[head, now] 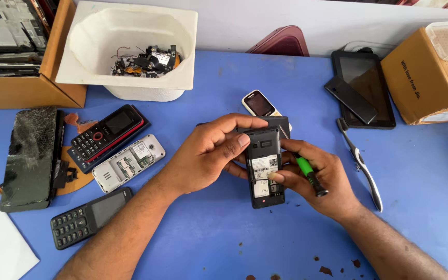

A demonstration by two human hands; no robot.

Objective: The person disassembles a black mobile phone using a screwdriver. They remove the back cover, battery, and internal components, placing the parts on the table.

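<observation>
The left hand (208,153) clamps the open-backed black phone (264,168) steady from the left, fingers curled around it, so the right hand (314,179), gripping a green screwdriver (309,175), can thumb its exposed interior.

single head-mounted view, looking steeply down and forward over the blue table (208,228), close in; both forearms enter from the bottom edge, far wall just visible.

The blue table (224,228) carries many things around the white tub (130,49). Left of the tub stands a cardboard box (24,88). Below the tub lie a red-black phone (107,136), an opened silver phone (129,162), a black keypad phone (90,218) and a cracked screen panel (31,155). Far right of the tub lie a tablet (366,83) and a toothbrush (363,166).
</observation>
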